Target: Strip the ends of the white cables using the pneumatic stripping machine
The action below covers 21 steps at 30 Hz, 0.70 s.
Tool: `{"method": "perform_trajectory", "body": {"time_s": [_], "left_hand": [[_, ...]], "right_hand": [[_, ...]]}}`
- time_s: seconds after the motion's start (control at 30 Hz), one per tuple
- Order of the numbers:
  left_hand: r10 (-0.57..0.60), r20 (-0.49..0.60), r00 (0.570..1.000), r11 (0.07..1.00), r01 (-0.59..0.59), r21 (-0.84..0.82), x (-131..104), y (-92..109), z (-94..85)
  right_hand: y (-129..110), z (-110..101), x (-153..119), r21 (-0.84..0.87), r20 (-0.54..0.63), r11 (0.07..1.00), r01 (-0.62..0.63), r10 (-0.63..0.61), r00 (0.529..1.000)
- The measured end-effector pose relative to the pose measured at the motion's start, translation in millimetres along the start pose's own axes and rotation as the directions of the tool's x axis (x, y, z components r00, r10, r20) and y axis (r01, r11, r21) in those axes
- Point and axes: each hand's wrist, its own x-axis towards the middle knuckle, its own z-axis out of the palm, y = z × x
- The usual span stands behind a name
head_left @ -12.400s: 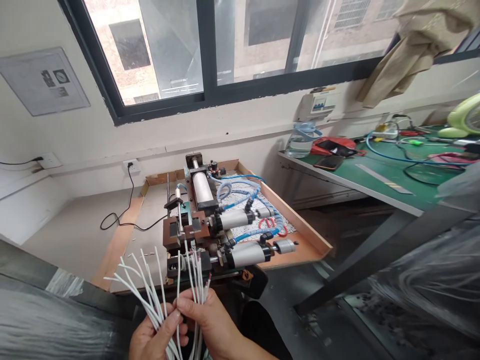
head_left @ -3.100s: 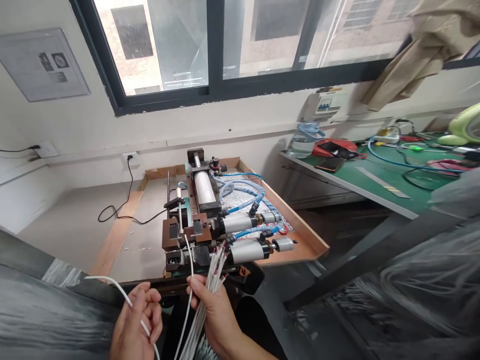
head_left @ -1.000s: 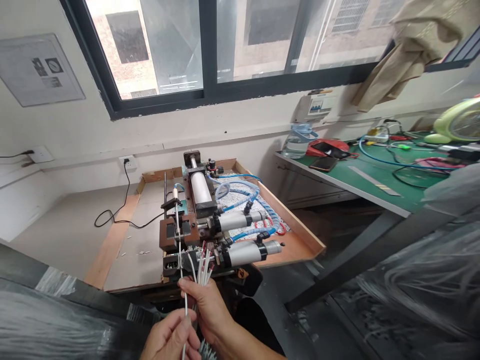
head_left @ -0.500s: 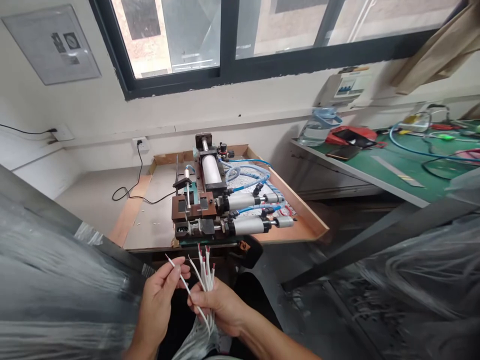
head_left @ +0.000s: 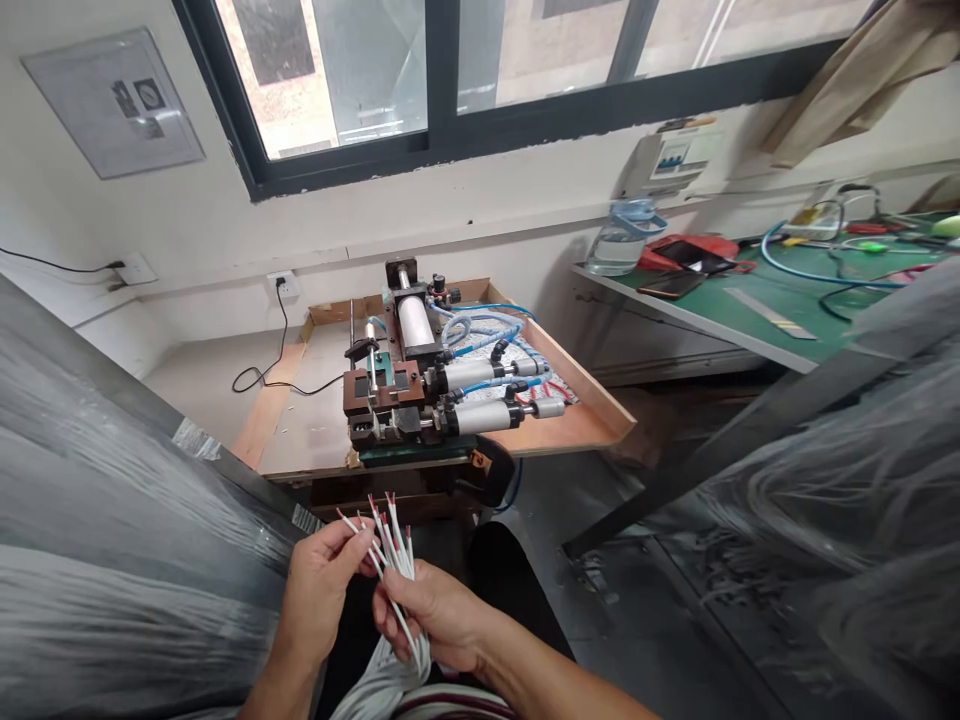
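In the head view, my right hand (head_left: pixel 431 610) is closed round a bundle of white cables (head_left: pixel 392 535) whose tips show red inner wires. The rest of the bundle hangs down over my lap. My left hand (head_left: pixel 326 575) pinches one white cable (head_left: pixel 373 553) near its upper end, between thumb and fingers, just left of the bundle. Lower down, that cable runs across to my right hand. Beyond my hands, a machine with pneumatic cylinders (head_left: pixel 480 417) and brown metal blocks (head_left: pixel 360 390) stands on the bench; neither hand touches it.
The machine's bench has a wooden rim (head_left: pixel 592 400) and small white scraps. On the right, a green table (head_left: pixel 784 345) carries a water jug (head_left: pixel 619 240), a phone (head_left: pixel 671 285) and a steel ruler (head_left: pixel 769 312). Plastic-wrapped stacks (head_left: pixel 97 540) flank me. A black cord (head_left: pixel 281 345) reaches a wall socket.
My left hand and its cable have come closer to the bundle. The bundle's tips have shifted left and now lean leftward. The view has moved slightly, so the machine appears higher.
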Motion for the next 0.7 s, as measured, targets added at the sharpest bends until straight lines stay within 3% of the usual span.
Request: {"method": "perform_trajectory", "body": {"time_s": [0.7], "left_hand": [[-0.058,-0.027,0.998,0.992,0.055,-0.113,-3,-7,1.8]], "right_hand": [[12,-2,0,-0.113,-0.050,0.993,-0.027,0.021,0.999]]}}
